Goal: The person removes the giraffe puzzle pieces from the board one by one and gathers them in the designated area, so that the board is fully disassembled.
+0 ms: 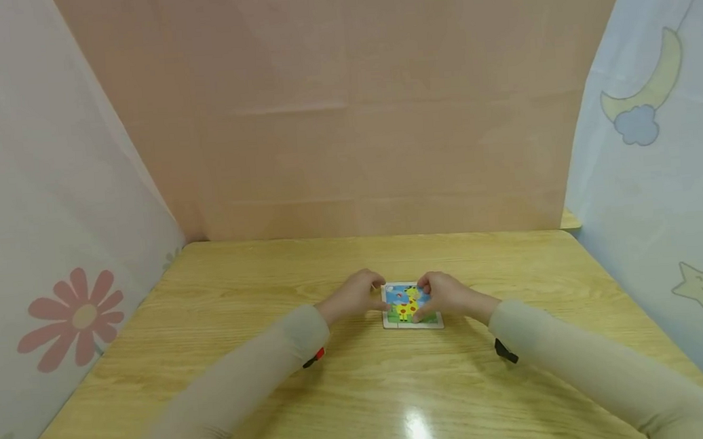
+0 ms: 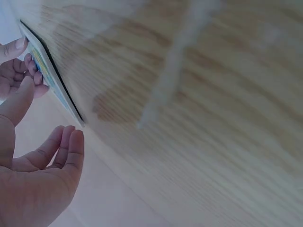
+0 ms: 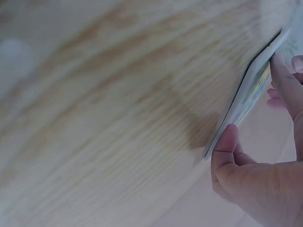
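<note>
A giraffe picture puzzle [image 1: 402, 296] in a white frame lies flat on the wooden table. My left hand [image 1: 356, 294] is at its left side, thumb and fingers spread apart with nothing gripped. In the left wrist view, this hand [image 2: 45, 175] has its fingertips close by a corner of the frame [image 2: 64, 97]. The right hand [image 1: 451, 294] reaches over the puzzle's right part, its thumb resting on the picture near the giraffe. From the right wrist, a bent finger of that hand [image 3: 265, 184] appears to touch the frame's edge [image 3: 215, 142].
The wooden table [image 1: 257, 274] extends around the puzzle. A plain brown panel [image 1: 350, 111] stands behind it. Pale printed sheets bound both sides, with a red flower [image 1: 83, 316] on the left and a moon [image 1: 654, 83] on the right.
</note>
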Available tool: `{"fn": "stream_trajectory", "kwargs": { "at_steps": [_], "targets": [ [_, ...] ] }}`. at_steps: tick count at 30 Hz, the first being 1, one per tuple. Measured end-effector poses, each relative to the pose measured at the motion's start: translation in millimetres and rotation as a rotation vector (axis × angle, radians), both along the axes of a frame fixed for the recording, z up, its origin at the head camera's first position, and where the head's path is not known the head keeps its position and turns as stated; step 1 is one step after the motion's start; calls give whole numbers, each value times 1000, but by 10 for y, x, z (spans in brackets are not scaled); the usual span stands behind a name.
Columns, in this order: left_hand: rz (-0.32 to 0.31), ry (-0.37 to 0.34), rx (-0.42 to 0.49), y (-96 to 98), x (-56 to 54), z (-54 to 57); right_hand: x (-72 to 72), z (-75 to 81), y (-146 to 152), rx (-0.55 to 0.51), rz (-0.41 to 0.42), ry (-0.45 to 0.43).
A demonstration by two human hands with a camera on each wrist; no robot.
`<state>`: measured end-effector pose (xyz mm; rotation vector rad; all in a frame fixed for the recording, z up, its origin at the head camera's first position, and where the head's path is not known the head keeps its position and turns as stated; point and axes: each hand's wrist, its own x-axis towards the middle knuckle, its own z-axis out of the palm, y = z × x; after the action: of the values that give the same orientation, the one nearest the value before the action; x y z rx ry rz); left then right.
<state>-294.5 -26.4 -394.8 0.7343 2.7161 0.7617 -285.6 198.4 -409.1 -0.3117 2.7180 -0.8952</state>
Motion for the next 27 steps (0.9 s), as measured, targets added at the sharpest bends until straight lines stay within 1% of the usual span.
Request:
{"fn": "stream_trajectory", "kwargs": {
  "at_steps": [2,5,10,14,19,20,24,26,27],
  "targets": [
    [2,-15,-9,33,-19,-13,13,3,-6,1,-1,-6],
    [15,-22,-21,68,-58,-65,33,6,-9,2,2,-12],
    [49,3,-7,109,-120,-126,53,18,-3,-7,16,3],
    [59,18,0,133,-139,-113,57,28,4,-13,26,8],
    [62,23,14,147,-114,-51,58,38,0,-17,20,-3],
    [60,39,14,149,-105,-45,56,39,-1,-19,18,-6],
    [75,56,16,159,-100,-46,48,40,-7,-22,14,-13],
    [87,56,17,174,-90,-48,45,38,-8,-23,17,-13],
    [99,44,19,184,-88,-48,45,37,-8,-23,18,-12]
  ]
}}
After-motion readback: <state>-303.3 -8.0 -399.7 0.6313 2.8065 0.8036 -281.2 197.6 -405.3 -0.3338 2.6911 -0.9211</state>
